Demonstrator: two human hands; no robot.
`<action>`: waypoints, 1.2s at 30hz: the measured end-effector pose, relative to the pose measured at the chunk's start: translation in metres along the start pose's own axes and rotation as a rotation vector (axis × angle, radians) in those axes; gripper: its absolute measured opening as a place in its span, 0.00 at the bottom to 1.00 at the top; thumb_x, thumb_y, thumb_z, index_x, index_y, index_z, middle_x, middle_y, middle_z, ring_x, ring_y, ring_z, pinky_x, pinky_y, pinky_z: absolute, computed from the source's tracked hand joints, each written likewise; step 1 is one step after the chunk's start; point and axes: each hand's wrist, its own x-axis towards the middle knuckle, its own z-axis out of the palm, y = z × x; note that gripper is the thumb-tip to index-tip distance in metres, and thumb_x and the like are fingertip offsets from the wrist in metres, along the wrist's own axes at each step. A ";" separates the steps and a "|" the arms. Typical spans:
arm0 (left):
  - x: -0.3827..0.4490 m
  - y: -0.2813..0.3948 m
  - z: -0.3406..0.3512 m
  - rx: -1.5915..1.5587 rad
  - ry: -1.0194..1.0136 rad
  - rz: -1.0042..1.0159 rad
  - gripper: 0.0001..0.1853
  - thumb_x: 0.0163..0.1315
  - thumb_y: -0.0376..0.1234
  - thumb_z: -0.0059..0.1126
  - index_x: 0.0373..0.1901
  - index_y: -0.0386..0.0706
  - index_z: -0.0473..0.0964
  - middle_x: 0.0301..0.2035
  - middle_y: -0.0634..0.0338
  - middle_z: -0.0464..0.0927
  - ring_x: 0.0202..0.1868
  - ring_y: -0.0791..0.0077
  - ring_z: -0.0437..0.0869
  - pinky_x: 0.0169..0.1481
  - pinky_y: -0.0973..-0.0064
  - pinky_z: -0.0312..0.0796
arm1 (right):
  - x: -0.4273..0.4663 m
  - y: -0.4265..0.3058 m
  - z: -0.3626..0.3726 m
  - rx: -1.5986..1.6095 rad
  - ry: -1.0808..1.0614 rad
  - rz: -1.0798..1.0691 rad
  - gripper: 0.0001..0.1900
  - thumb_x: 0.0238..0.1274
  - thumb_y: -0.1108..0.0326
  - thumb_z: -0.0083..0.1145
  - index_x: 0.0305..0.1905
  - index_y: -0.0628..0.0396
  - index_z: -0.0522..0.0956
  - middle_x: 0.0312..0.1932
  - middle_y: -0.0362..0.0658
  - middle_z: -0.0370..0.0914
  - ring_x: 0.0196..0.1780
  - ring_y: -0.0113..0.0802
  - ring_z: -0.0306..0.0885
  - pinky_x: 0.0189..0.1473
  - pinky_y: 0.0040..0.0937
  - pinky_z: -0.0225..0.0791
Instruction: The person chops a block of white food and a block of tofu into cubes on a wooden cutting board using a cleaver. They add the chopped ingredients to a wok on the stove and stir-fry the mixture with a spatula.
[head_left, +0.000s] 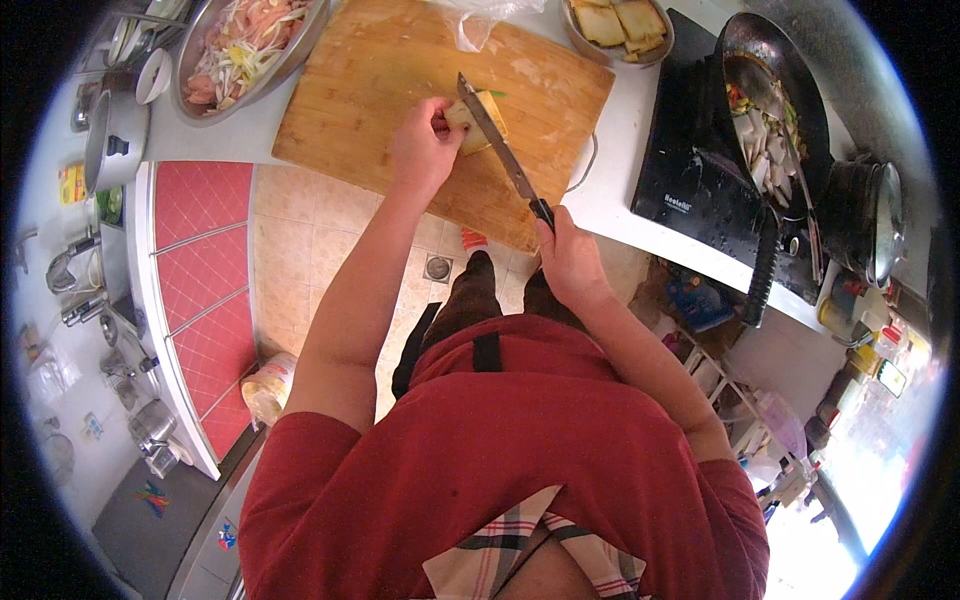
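My right hand (571, 255) grips the black handle of a long kitchen knife (512, 163). Its blade slants up and left over a yellowish slab that looks like fried tofu (493, 112). With bent fingertips, my left hand (426, 146) holds the slab's left side, close to the blade. Whether the edge has cut into the slab cannot be told. Under both lies a wooden cutting board (352, 90), turned at an angle and jutting past the counter's front edge. A small green scrap (493, 94) shows beside the slab.
A metal bowl (180, 94) of sliced meat and pale shreds stands at left. Browned slabs (600, 26) fill another bowl behind the board, near a clear plastic bag (476, 19). At right, a wok (817, 82) with food and a metal utensil sits on a black cooktop (694, 176).
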 end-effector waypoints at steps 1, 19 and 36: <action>-0.002 -0.002 0.001 -0.008 0.009 0.015 0.20 0.56 0.25 0.67 0.51 0.38 0.74 0.41 0.54 0.83 0.40 0.68 0.86 0.45 0.71 0.79 | 0.001 0.000 0.004 -0.067 -0.002 -0.004 0.13 0.73 0.60 0.49 0.49 0.60 0.68 0.28 0.60 0.79 0.36 0.59 0.81 0.36 0.50 0.74; 0.041 0.031 -0.034 0.719 -0.530 0.756 0.37 0.47 0.16 0.57 0.63 0.50 0.69 0.65 0.61 0.66 0.59 0.51 0.75 0.59 0.60 0.75 | -0.070 0.034 -0.063 0.197 0.035 0.094 0.12 0.74 0.61 0.49 0.46 0.60 0.70 0.26 0.63 0.75 0.35 0.66 0.77 0.33 0.53 0.68; -0.050 0.029 0.012 0.062 -0.048 0.015 0.35 0.44 0.29 0.77 0.56 0.37 0.68 0.47 0.45 0.74 0.47 0.52 0.81 0.52 0.62 0.75 | -0.035 0.039 -0.017 -0.214 0.183 -0.217 0.14 0.67 0.60 0.57 0.47 0.57 0.69 0.27 0.54 0.79 0.29 0.54 0.81 0.29 0.48 0.74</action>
